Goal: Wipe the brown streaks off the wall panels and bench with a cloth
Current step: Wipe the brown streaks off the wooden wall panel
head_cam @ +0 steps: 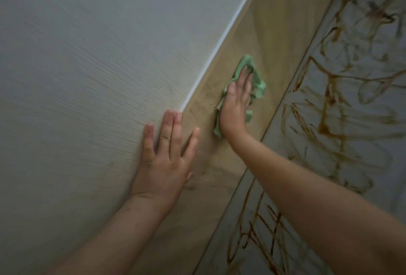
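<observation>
Head view: the left hand (pixel 164 160) lies flat in the lower middle of the frame. Its grip is fully open, with straight fingers spread on the pale wall panel (pixel 77 65) and the forefinger and thumb reaching over onto the tan panel (pixel 274 21). A thin white strip (pixel 219 39) runs between the two panels.

Just right of centre, the right hand (pixel 236 103) presses a crumpled green cloth (pixel 260 86) against the tan panel. Its grip is open too, with fingers nearly straight on the cloth rather than closed round it. Faint brown smudges (pixel 202 172) show on the tan panel below the left thumb.

Along the right side, the pale surface (pixel 373 197) is covered with looping brown streaks (pixel 325 125).
</observation>
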The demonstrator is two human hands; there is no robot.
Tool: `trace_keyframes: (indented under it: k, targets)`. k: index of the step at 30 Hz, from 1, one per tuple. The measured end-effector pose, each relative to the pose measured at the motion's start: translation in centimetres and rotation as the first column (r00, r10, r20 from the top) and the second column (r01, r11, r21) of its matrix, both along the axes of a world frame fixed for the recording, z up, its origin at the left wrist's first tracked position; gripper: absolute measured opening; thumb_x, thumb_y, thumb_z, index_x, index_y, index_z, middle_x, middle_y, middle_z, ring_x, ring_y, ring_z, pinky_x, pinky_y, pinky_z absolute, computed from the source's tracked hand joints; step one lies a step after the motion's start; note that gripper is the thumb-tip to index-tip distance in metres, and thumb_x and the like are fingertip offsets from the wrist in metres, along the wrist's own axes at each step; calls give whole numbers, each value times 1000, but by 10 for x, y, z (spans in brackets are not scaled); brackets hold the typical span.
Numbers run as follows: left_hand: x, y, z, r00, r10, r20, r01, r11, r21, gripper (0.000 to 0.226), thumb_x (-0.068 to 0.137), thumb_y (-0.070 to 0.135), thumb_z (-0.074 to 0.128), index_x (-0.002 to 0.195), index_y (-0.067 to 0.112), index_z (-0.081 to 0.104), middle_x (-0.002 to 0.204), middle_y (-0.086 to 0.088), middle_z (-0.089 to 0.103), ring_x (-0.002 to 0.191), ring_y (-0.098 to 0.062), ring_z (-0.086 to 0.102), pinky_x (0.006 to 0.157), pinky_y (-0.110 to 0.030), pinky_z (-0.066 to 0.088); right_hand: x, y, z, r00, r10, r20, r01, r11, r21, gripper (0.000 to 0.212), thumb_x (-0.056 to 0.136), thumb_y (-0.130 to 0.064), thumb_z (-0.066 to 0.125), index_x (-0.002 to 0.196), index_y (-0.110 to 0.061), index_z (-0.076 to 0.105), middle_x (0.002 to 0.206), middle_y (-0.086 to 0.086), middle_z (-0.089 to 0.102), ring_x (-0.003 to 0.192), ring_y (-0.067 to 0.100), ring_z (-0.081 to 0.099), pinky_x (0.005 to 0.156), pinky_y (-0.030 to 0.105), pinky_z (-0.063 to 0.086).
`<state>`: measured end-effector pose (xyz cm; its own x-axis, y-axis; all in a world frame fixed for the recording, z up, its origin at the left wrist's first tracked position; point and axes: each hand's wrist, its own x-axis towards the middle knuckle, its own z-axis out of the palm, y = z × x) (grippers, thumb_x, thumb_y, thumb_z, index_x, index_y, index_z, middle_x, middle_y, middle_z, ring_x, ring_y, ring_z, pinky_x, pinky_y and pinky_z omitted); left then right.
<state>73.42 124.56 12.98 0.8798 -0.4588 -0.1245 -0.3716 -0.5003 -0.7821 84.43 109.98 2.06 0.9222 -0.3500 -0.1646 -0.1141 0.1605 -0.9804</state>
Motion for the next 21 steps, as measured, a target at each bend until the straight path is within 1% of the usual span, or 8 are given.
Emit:
trace_keyframes:
  k: [3, 5, 8, 10, 12, 14, 16, 21]
  targets:
    - [-6, -14, 11, 997, 63, -35, -62, 998, 11, 108, 75, 56, 79, 162, 20, 28, 165, -37, 2, 155, -50, 2, 120, -71, -5, -41, 10, -13, 986, 161, -46, -161, 987, -16, 53, 112, -48, 20, 156, -56, -8, 171, -16, -16, 158, 14, -13, 128, 47, -4]
    - [-4, -25, 20, 998, 51, -44, -51, 999, 5, 97, 78, 43, 77, 161, 21, 31, 164, -34, 17, 154, -48, 13, 120, -70, 2, -43, 3, -21, 970, 228, -78, -231, 973, -24, 53, 111, -50, 23, 150, -61, -11, 171, -16, -17, 158, 16, -12, 128, 47, 0]
    - [26, -49, 37, 988, -132, -79, 133, 991, 12, 87, 82, 34, 70, 157, 8, 36, 158, -24, 37, 151, -43, 29, 124, -65, 9, -41, -9, -25, 960, 277, -39, -278, 961, -5, 54, 111, -49, 30, 146, -65, -8, 171, -14, -16, 158, 16, -10, 126, 40, -1]
    - [62, -79, 51, 977, -212, -23, 213, 976, 48, 80, 91, 37, 54, 157, -1, 31, 162, -24, 31, 155, -41, 21, 127, -59, 5, -41, -12, -29, 957, 292, -4, -292, 956, -18, 55, 110, -47, 33, 146, -66, -6, 171, -14, -14, 158, 15, -9, 128, 39, -1]
    - [105, -112, 64, 974, -223, 40, 217, 970, 112, 76, 99, 42, 34, 161, -1, 21, 169, -21, 16, 159, -37, 4, 126, -56, -9, -39, -16, -34, 955, 295, 10, -295, 955, -15, 57, 110, -46, 34, 146, -67, -4, 170, -16, -14, 158, 14, -9, 130, 42, 2]
    - [142, -133, 75, 977, -207, 54, 189, 952, 239, 71, 105, 48, 10, 164, 10, 4, 173, -12, -2, 158, -33, -14, 120, -56, -22, -38, -14, -38, 956, 294, 5, -294, 956, -26, 57, 110, -48, 34, 145, -69, -5, 169, -20, -15, 158, 12, -10, 129, 40, 2]
    - [165, -138, 82, 981, -188, 54, 163, 937, 307, 68, 103, 53, -6, 164, 22, -6, 173, -5, -10, 156, -33, -21, 119, -59, -23, -42, -11, -37, 960, 279, 31, -277, 959, -55, 57, 109, -50, 32, 144, -72, -6, 167, -25, -19, 157, 9, -14, 128, 38, 0]
    - [169, -135, 82, 973, -231, 19, 216, 931, 294, 69, 102, 52, -8, 165, 24, -2, 173, -6, -4, 157, -37, -16, 121, -63, -14, -21, -1, -10, 965, 109, 238, -81, 989, -125, 54, 107, -52, 31, 148, -73, 3, 166, -31, -15, 157, 6, -18, 125, 29, -8]
